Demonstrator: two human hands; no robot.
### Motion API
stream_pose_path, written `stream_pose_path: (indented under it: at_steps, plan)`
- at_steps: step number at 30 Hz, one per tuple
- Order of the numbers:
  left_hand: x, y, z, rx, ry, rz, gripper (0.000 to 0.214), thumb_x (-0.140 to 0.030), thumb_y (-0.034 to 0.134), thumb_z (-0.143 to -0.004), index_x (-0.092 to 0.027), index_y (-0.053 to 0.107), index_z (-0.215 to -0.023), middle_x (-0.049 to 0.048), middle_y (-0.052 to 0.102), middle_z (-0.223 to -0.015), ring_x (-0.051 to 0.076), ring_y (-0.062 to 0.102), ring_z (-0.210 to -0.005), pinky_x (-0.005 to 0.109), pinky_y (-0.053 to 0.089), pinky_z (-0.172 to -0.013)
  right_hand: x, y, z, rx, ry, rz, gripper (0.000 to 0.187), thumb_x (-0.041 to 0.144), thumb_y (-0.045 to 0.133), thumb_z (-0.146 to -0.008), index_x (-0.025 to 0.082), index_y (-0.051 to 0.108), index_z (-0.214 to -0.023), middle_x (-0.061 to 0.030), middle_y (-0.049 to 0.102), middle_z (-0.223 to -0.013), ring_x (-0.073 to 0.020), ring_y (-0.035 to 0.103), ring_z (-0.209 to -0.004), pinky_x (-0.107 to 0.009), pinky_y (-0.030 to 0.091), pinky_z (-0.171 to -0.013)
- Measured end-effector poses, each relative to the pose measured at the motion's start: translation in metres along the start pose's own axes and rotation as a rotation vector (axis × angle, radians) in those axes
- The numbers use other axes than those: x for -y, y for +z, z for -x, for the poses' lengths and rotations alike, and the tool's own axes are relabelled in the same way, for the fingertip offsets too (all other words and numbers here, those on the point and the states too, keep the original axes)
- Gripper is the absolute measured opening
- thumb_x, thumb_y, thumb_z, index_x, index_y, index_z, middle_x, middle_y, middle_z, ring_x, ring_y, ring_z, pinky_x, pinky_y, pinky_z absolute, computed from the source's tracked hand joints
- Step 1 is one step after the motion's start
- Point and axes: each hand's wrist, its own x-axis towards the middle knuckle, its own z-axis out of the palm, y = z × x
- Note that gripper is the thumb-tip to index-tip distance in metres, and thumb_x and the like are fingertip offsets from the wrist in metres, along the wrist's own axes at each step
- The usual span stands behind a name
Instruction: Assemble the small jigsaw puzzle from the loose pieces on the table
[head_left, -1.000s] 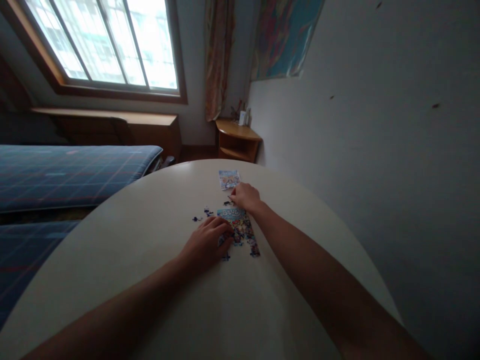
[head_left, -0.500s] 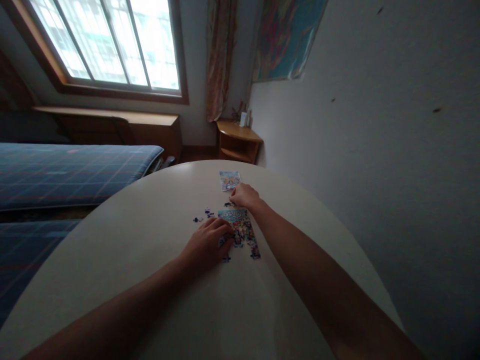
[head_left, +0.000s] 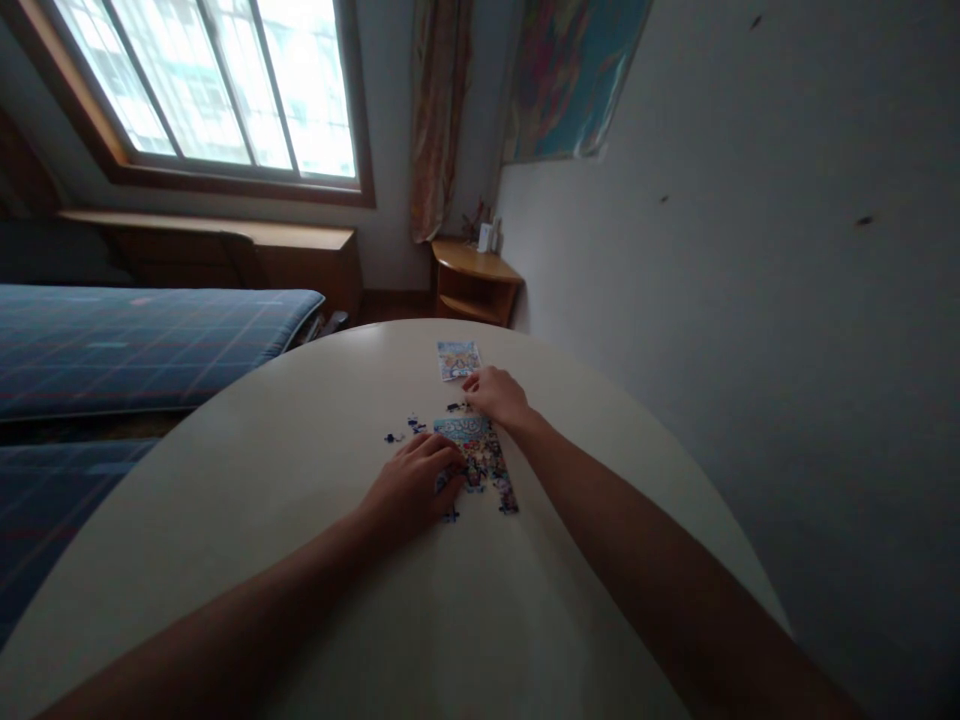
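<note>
A partly joined jigsaw puzzle (head_left: 480, 452), many-coloured with a light blue strip along its far edge, lies on the white table (head_left: 315, 440). My left hand (head_left: 420, 472) rests on its left part, fingers spread and lying rather flat, hiding that side. Just past the far edge is my right hand (head_left: 496, 393), its fingers loosely bent and slightly apart above loose puzzle pieces (head_left: 454, 407). I see nothing held there. More loose pieces (head_left: 415, 425) lie left of the far edge, with a single piece (head_left: 393, 438) farther out. Beyond them is a small printed picture card (head_left: 458, 360).
The round table edge curves past the card. A bed with a blue checked cover (head_left: 150, 345) stands to the left, and a wooden corner shelf (head_left: 477, 262) behind. The pale wall (head_left: 720, 330) runs close along the right.
My right hand has shifted slightly right and lifted its fingertips off the loose pieces, the fingers loosening. My left hand stays on the puzzle.
</note>
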Motion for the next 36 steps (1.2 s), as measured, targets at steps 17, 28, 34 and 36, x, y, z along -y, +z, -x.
stream_pose_path:
  at_steps: [17,28,34,36]
  plan:
    - [-0.001,0.0,0.001,-0.108,-0.086,0.021,0.014,-0.027,0.057,-0.092,-0.023,0.06,-0.105,0.0052,0.067,-0.104,0.023,0.06,-0.101,0.042,0.051,-0.09,-0.033,0.018,0.104,-0.12,-0.319,-0.763,0.01,0.028,0.068,-0.081,0.019,0.067,-0.086,-0.0019,0.071,-0.077,-0.0143,0.065,-0.07,-0.026,0.049,-0.065]
    - [-0.005,-0.004,0.002,-0.308,-0.003,0.08,0.01,-0.027,0.06,-0.091,-0.022,0.062,-0.099,0.0021,0.07,-0.088,0.017,0.066,-0.082,0.031,0.054,-0.079,-0.026,0.013,0.119,-0.114,-0.28,-0.793,0.011,0.03,0.068,-0.082,0.021,0.067,-0.089,-0.0036,0.074,-0.085,-0.0185,0.071,-0.081,-0.031,0.057,-0.072]
    - [-0.002,-0.003,0.003,-0.313,-0.013,0.086,0.009,-0.027,0.061,-0.092,-0.022,0.062,-0.099,0.0013,0.07,-0.087,0.016,0.065,-0.081,0.029,0.053,-0.076,-0.029,0.014,0.117,-0.099,-0.306,-0.784,0.014,0.028,0.068,-0.082,0.022,0.067,-0.095,-0.0025,0.074,-0.085,-0.0173,0.071,-0.08,-0.029,0.057,-0.073]
    - [-0.002,-0.003,0.003,-0.321,-0.018,0.083,0.009,-0.028,0.06,-0.093,-0.022,0.063,-0.099,0.0017,0.07,-0.087,0.016,0.065,-0.081,0.029,0.053,-0.076,-0.029,0.013,0.116,-0.095,-0.317,-0.759,0.02,0.027,0.068,-0.082,0.022,0.067,-0.101,-0.002,0.074,-0.085,-0.0172,0.071,-0.079,-0.03,0.056,-0.074]
